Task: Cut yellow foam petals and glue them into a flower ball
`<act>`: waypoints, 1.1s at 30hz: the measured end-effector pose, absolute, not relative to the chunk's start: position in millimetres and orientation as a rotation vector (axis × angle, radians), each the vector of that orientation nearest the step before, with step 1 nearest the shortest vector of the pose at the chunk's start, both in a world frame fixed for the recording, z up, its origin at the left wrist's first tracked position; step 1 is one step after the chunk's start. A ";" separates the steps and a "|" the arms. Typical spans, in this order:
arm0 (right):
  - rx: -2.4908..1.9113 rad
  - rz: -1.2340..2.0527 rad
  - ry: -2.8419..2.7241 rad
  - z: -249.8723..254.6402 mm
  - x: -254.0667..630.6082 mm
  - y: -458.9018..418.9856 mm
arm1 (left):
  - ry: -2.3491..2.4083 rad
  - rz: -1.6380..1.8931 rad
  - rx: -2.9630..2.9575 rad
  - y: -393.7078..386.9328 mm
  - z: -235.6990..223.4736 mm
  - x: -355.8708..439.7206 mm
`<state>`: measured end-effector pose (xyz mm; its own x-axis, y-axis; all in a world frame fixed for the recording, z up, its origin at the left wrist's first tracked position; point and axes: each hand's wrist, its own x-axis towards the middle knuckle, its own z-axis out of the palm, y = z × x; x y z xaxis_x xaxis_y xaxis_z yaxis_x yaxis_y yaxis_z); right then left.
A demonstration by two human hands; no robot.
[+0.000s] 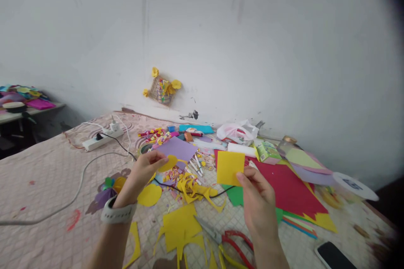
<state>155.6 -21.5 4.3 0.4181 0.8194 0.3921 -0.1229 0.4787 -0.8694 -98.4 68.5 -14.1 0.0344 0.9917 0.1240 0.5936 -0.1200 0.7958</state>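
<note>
My right hand [258, 191] pinches a yellow paper square [229, 167], my left hand [143, 173] a rounded yellow cutout [170, 163]; light grips avoid creases.

right hand [257, 191]: yellow square [230, 168] | left hand [147, 172]: yellow round piece [168, 163] | red-handled scissors [221, 237] on table [63, 189]

Right now it's one yellow square [230, 167], one power strip [104, 139], one phone [335, 256], one lidded jar [286, 146], one plastic bag [237, 131], one wristband [118, 212], plus one wall basket [161, 92] with three yellow flowers [155, 72] at its corners.
</note>
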 end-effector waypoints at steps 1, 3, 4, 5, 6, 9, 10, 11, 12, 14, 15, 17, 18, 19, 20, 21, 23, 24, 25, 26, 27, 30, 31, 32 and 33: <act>-0.879 0.713 -0.939 3.4 153.9 -20.8 | 1.486 1.027 1.737 57.4 -4.0 -89.3; -0.894 0.759 -0.919 1.1 150.2 -20.2 | 0.995 1.226 1.405 35.5 10.1 -67.4; -0.901 0.789 -0.925 0.0 148.3 -20.5 | 0.839 1.204 1.290 26.3 14.0 -56.0; -0.908 0.823 -0.945 -0.7 146.5 -21.2 | 0.744 1.164 1.220 19.1 15.9 -45.4; -0.915 0.857 -0.978 -1.0 145.0 -22.1 | 0.703 1.138 1.173 13.9 16.5 -36.4; -0.934 0.943 -1.095 0.7 142.2 -25.4 | 0.689 1.150 1.106 8.8 13.6 -21.1; -0.941 0.962 -1.115 1.8 141.7 -26.0 | 0.702 1.177 1.090 9.0 12.5 -19.6; -0.947 0.974 -1.122 2.8 141.3 -26.3 | 0.713 1.206 1.070 9.5 11.6 -19.2; -0.950 0.984 -1.122 3.6 141.0 -26.2 | 0.716 1.229 1.044 9.9 11.0 -19.4; -0.951 0.992 -1.108 4.0 140.4 -24.8 | 0.696 1.248 0.971 10.1 10.6 -19.6; -0.951 0.990 -1.098 3.6 140.1 -23.8 | 0.679 1.252 0.927 9.9 10.7 -19.2; -0.946 0.986 -1.073 1.9 139.5 -21.5 | 0.648 1.269 0.849 9.1 10.8 -17.2; -0.941 0.994 -1.061 0.9 139.0 -20.5 | 0.637 1.284 0.818 8.8 10.9 -15.7; -0.932 1.008 -1.052 -0.1 138.5 -19.6 | 0.628 1.302 0.795 8.4 10.8 -14.2; -0.923 1.025 -1.048 -0.9 137.7 -18.9 | 0.618 1.320 0.779 8.0 10.8 -12.7; -0.915 1.042 -1.046 -1.6 136.8 -18.5 | 0.608 1.335 0.766 7.6 10.8 -11.3; -0.906 1.063 -1.046 -2.7 134.5 -18.1 | 0.597 1.357 0.731 6.7 10.7 -9.1; -0.905 1.064 -1.047 -3.0 133.3 -18.1 | 0.598 1.361 0.713 6.3 10.7 -8.2; -0.905 1.061 -1.048 -3.4 132.2 -18.3 | 0.601 1.360 0.696 5.8 10.6 -7.5; -0.906 1.055 -1.051 -3.7 131.3 -18.6 | 0.606 1.355 0.684 5.4 10.4 -6.8; -0.908 1.049 -1.055 -3.9 130.6 -18.9 | 0.611 1.347 0.677 5.0 10.0 -6.2; -0.891 1.028 -1.052 -3.8 130.0 -20.0 | 0.641 1.352 0.702 3.6 7.9 -4.6; -0.879 1.032 -1.060 -3.5 130.2 -20.3 | 0.663 1.370 0.719 2.8 7.1 -4.0; -0.872 1.038 -1.078 -3.0 130.4 -20.5 | 0.690 1.390 0.738 1.9 6.4 -3.5; -0.876 1.044 -1.102 -2.6 130.6 -20.6 | 0.717 1.406 0.756 0.7 6.1 -2.9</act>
<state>130.6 -20.6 -2.6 0.1142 0.9571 0.2664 -0.2146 0.2856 -0.9340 -2.9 0.7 6.1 0.0422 0.9991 0.0057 -0.5821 0.0199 0.8129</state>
